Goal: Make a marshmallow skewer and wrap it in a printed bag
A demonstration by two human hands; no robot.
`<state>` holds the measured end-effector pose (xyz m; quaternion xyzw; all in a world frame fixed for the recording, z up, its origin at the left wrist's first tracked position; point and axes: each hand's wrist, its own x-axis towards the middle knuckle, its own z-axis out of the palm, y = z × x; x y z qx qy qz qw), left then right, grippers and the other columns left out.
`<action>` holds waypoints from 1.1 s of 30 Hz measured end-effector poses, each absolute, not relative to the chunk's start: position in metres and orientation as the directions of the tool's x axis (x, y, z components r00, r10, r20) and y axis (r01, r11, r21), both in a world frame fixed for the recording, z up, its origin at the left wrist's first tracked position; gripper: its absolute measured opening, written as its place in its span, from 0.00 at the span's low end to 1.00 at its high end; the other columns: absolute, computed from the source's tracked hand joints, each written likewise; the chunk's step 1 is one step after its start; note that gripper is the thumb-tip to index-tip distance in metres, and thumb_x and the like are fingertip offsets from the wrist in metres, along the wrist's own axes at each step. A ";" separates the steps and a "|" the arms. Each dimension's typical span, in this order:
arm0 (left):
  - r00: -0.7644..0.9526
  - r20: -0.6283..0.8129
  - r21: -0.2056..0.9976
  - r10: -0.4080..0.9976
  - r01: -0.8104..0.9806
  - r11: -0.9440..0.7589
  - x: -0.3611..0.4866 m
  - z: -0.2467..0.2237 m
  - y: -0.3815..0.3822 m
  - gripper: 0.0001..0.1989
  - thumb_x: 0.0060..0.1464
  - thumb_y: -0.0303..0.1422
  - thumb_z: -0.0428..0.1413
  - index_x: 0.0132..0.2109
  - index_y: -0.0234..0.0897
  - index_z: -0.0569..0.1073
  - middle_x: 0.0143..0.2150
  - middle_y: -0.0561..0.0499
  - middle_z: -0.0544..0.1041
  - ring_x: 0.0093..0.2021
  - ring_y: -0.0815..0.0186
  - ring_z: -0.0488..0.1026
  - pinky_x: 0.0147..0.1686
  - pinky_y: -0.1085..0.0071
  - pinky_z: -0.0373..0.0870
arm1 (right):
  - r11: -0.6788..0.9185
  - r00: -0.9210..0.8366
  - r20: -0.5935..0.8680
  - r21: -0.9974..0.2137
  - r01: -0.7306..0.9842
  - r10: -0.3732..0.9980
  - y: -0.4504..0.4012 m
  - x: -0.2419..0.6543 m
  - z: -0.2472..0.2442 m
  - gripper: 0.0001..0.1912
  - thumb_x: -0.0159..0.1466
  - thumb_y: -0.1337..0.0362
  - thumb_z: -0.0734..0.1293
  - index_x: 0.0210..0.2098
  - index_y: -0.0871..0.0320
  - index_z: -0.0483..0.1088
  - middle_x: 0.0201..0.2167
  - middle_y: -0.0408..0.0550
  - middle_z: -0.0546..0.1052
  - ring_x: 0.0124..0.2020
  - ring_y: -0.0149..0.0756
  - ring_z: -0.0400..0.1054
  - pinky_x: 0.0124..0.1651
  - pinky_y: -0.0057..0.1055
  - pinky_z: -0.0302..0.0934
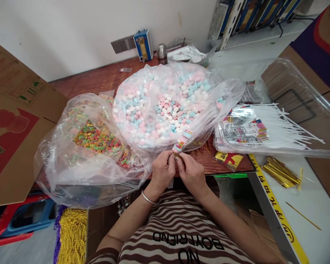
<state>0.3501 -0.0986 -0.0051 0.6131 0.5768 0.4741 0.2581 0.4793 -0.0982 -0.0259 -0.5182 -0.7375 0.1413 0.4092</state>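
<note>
Both hands meet at lower centre of the frame, just at the near edge of the reddish-brown wooden table (104, 79). The left hand (162, 170) and right hand (191, 172) are each pinched on the bottom end of a small narrow clear packet filled with pink, white and blue candies (183, 141); a bit of gold shows between the fingertips there, too small to tell what it is. The packet's long axis runs up and slightly right, away from the hands toward frame centre, its upper end lying against the large clear plastic bag of pastel pink, white and blue candies (167, 106). Neither hand is nearer: they close on the same end, thumbs touching or nearly so. Left of them, a second clear plastic bag of multicoloured ring-shaped candies (96, 141) slumps over the table edge. To the right, well apart, lie a stack of printed clear sleeves with white sticks (253, 128) and a bundle of gold twist ties (280, 172) on the white surface.
</note>
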 end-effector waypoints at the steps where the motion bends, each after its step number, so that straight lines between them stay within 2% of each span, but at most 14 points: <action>1: -0.133 0.278 0.871 0.951 0.452 -0.191 0.351 -0.003 -0.098 0.08 0.63 0.32 0.55 0.42 0.40 0.80 0.37 0.46 0.81 0.37 0.61 0.75 0.41 0.67 0.68 | 0.420 -0.117 0.462 -0.633 0.651 0.879 -0.099 0.478 -0.025 0.15 0.76 0.60 0.58 0.50 0.58 0.74 0.40 0.54 0.82 0.38 0.41 0.77 0.41 0.34 0.66; 5: -0.172 0.266 0.883 0.949 0.439 -0.168 0.352 0.000 -0.097 0.07 0.61 0.30 0.56 0.41 0.40 0.80 0.35 0.48 0.81 0.33 0.63 0.74 0.39 0.68 0.67 | 0.422 -0.087 0.484 -0.644 0.638 0.871 -0.100 0.475 -0.019 0.14 0.74 0.61 0.60 0.48 0.58 0.76 0.41 0.56 0.82 0.40 0.43 0.77 0.43 0.36 0.67; 8: -0.182 0.262 0.892 0.948 0.421 -0.165 0.354 -0.001 -0.099 0.06 0.61 0.31 0.57 0.40 0.40 0.80 0.35 0.49 0.81 0.33 0.64 0.74 0.39 0.69 0.67 | 0.378 -0.026 0.438 -0.742 0.554 0.898 -0.100 0.475 -0.012 0.12 0.73 0.61 0.61 0.43 0.56 0.76 0.37 0.53 0.81 0.39 0.41 0.76 0.42 0.35 0.67; 12: -0.195 0.247 0.923 0.949 0.345 -0.169 0.359 -0.004 -0.105 0.06 0.60 0.32 0.59 0.41 0.40 0.81 0.35 0.49 0.82 0.34 0.64 0.74 0.39 0.69 0.67 | 0.230 0.047 0.258 -0.919 0.319 0.965 -0.096 0.477 -0.003 0.10 0.69 0.62 0.64 0.31 0.55 0.71 0.28 0.45 0.76 0.29 0.35 0.69 0.35 0.32 0.64; 15: -0.169 0.247 0.942 0.954 0.271 -0.196 0.359 -0.006 -0.106 0.07 0.62 0.32 0.58 0.43 0.41 0.81 0.37 0.49 0.82 0.36 0.64 0.75 0.39 0.69 0.69 | 0.096 0.031 0.101 -0.988 0.123 0.994 -0.095 0.480 0.000 0.09 0.66 0.59 0.67 0.31 0.55 0.69 0.26 0.43 0.73 0.26 0.33 0.65 0.31 0.31 0.61; 18: -0.054 0.329 0.933 0.943 0.172 -0.316 0.348 -0.006 -0.098 0.07 0.63 0.33 0.58 0.42 0.42 0.82 0.41 0.48 0.82 0.43 0.62 0.77 0.46 0.65 0.72 | -0.045 -0.095 -0.032 -0.989 -0.140 0.995 -0.097 0.487 0.002 0.13 0.63 0.54 0.71 0.31 0.54 0.67 0.24 0.40 0.69 0.25 0.31 0.61 0.29 0.29 0.58; 20: 0.083 0.428 0.888 0.900 0.144 -0.436 0.337 -0.001 -0.090 0.08 0.64 0.34 0.58 0.40 0.43 0.83 0.47 0.46 0.81 0.52 0.59 0.76 0.55 0.60 0.71 | -0.203 -0.268 -0.126 -0.937 -0.285 0.955 -0.100 0.491 0.002 0.17 0.60 0.50 0.73 0.29 0.54 0.66 0.23 0.39 0.67 0.23 0.29 0.57 0.26 0.28 0.54; 23: 0.263 0.517 0.794 0.815 0.209 -0.571 0.320 0.017 -0.085 0.08 0.63 0.33 0.59 0.46 0.44 0.82 0.59 0.44 0.77 0.65 0.55 0.69 0.64 0.53 0.66 | -0.367 -0.474 -0.184 -0.870 -0.329 0.861 -0.101 0.499 0.004 0.21 0.58 0.46 0.74 0.30 0.54 0.65 0.22 0.38 0.66 0.20 0.28 0.55 0.23 0.26 0.51; 25: 0.226 0.557 0.731 0.799 0.324 -0.601 0.315 0.034 -0.090 0.16 0.60 0.30 0.62 0.54 0.44 0.79 0.62 0.42 0.75 0.65 0.56 0.69 0.64 0.54 0.66 | -0.243 -0.411 -0.118 -0.933 -0.267 0.904 -0.098 0.505 0.008 0.19 0.60 0.47 0.73 0.30 0.55 0.66 0.23 0.39 0.68 0.22 0.28 0.57 0.24 0.26 0.53; 27: 0.146 0.565 0.726 0.812 0.378 -0.574 0.316 0.051 -0.101 0.18 0.58 0.27 0.63 0.55 0.42 0.78 0.54 0.45 0.81 0.55 0.61 0.76 0.57 0.63 0.72 | 0.036 -0.200 0.051 -0.997 -0.075 0.978 -0.093 0.513 0.017 0.15 0.65 0.53 0.70 0.29 0.55 0.68 0.25 0.40 0.69 0.24 0.29 0.60 0.27 0.27 0.56; 28: 0.182 0.525 0.760 0.831 0.340 -0.554 0.319 0.059 -0.108 0.15 0.58 0.27 0.63 0.52 0.41 0.79 0.46 0.48 0.83 0.47 0.65 0.79 0.51 0.69 0.74 | 0.179 -0.088 0.173 -0.981 0.071 0.981 -0.091 0.518 0.022 0.13 0.66 0.57 0.69 0.29 0.55 0.68 0.25 0.41 0.70 0.25 0.29 0.61 0.28 0.27 0.57; 29: 0.304 0.422 0.816 0.854 0.283 -0.504 0.323 0.064 -0.114 0.11 0.59 0.28 0.62 0.49 0.41 0.81 0.40 0.50 0.84 0.40 0.68 0.80 0.45 0.74 0.74 | 0.302 -0.001 0.310 -0.926 0.224 0.951 -0.090 0.522 0.028 0.11 0.67 0.60 0.68 0.29 0.55 0.69 0.26 0.41 0.71 0.25 0.30 0.62 0.28 0.28 0.57; 31: 0.589 0.160 0.910 0.792 0.224 -0.350 0.332 0.068 -0.123 0.09 0.62 0.32 0.60 0.48 0.39 0.82 0.38 0.50 0.84 0.35 0.69 0.79 0.41 0.75 0.74 | 0.485 0.041 0.577 -0.720 0.496 0.816 -0.092 0.528 0.038 0.05 0.67 0.68 0.67 0.34 0.54 0.70 0.29 0.43 0.75 0.27 0.31 0.66 0.31 0.29 0.60; 33: 0.623 -0.022 0.951 0.782 0.254 -0.175 0.339 0.065 -0.122 0.14 0.66 0.35 0.55 0.52 0.37 0.81 0.41 0.48 0.84 0.37 0.66 0.80 0.42 0.72 0.75 | 0.628 -0.109 0.738 -0.476 0.616 0.666 -0.100 0.530 0.046 0.09 0.64 0.73 0.69 0.41 0.54 0.72 0.33 0.45 0.79 0.31 0.33 0.71 0.35 0.30 0.63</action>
